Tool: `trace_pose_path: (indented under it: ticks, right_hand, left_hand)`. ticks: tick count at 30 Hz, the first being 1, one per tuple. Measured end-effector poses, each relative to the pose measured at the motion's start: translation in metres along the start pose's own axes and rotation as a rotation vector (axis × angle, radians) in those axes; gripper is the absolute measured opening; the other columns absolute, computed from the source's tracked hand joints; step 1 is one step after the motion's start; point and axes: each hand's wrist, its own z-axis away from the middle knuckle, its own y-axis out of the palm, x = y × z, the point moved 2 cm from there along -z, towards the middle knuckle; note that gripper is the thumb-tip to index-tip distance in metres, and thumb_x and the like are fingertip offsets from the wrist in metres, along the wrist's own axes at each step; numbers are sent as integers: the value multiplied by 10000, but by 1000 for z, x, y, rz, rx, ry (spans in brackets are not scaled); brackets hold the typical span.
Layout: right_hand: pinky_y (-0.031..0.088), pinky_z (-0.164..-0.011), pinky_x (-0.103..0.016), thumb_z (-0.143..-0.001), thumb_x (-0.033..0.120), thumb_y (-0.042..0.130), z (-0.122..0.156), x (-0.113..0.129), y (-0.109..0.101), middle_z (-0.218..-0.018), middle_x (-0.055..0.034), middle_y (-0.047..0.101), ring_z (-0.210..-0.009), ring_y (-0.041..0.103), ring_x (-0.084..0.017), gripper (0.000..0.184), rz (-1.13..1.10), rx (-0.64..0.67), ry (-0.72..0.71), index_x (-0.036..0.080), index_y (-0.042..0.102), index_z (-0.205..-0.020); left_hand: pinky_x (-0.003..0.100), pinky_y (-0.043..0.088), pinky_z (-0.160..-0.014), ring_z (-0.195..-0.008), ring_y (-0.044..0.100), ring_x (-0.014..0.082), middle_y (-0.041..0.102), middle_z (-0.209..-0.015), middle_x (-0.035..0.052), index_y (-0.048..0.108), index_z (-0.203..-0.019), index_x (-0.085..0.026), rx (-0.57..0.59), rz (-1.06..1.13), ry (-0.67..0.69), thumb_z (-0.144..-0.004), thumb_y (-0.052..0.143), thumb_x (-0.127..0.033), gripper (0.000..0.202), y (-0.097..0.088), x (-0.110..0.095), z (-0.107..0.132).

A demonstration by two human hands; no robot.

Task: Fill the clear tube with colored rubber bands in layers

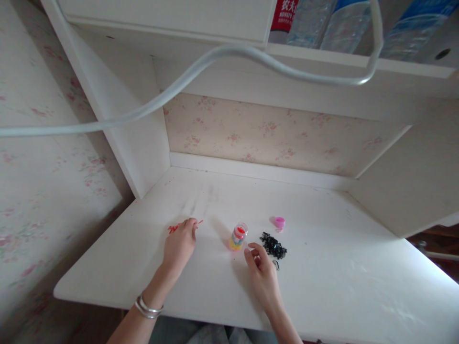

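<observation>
On the white desk, my left hand (180,243) is closed over a small heap of red rubber bands (174,229), with a few showing past its fingertips; the palm side is hidden. A small clear jar (238,237) stands upright in the middle, holding yellow, blue and red bands in layers. My right hand (263,272) rests just right of the jar, fingers loosely bent and apart, nothing visible in them. Beyond its fingertips lies a pile of black rubber bands (274,246), with a few strays near the hand. Farther back is a pink lid (279,223).
A pale cable (229,50) crosses the view above the white desk (322,286). Overhead, a shelf (322,53) holds several plastic bottles (346,26). White panels (122,114) rise at the left and right, and floral wallpaper covers the back.
</observation>
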Motion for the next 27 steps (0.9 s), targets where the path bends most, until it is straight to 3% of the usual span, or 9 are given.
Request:
trace_pose_path:
  ticks: [6, 12, 17, 22, 27]
  right_hand:
    - [381, -522, -223, -878, 427, 483, 0, 2, 8, -912, 17, 548, -524, 507, -88, 382, 142, 69, -57, 246, 470, -1214]
    - [402, -501, -230, -844, 390, 518, -2, 10, 10, -985, 11, 562, -518, 546, -94, 467, 272, 75, -57, 296, 413, -1288]
    - [431, -511, -238, -857, 374, 477, 0, 4, 11, -984, -7, 574, -520, 568, -101, 425, 234, 30, -95, 266, 441, -1266]
    - [445, -517, -243, -875, 387, 462, 4, 4, 9, -969, -12, 573, -520, 566, -102, 404, 209, 25, -134, 238, 462, -1250]
    - [454, -526, -243, -879, 377, 462, 3, 2, 9, -964, -12, 571, -526, 560, -98, 392, 183, 10, -135, 221, 481, -1238]
  left_hand:
    - [286, 448, -699, -797, 650, 196, 684, -875, 42, 568, -951, -201, -59, 294, 38, -949, 399, -294, 193, -5, -10, 14]
    - [285, 468, -797, -903, 615, 169, 625, -973, 46, 582, -960, -211, -109, 509, 223, -953, 405, -304, 200, -40, -71, 23]
    - [258, 483, -781, -829, 637, 140, 604, -987, 18, 598, -958, -243, -84, 438, 265, -947, 415, -269, 185, -54, -109, 12]
    - [250, 491, -685, -770, 656, 141, 598, -991, 7, 613, -945, -264, -56, 292, 204, -945, 414, -268, 199, -46, -115, 12]
    - [253, 503, -753, -810, 656, 137, 605, -1009, 7, 615, -1014, -276, -73, 340, 224, -956, 403, -262, 220, -44, -109, 13]
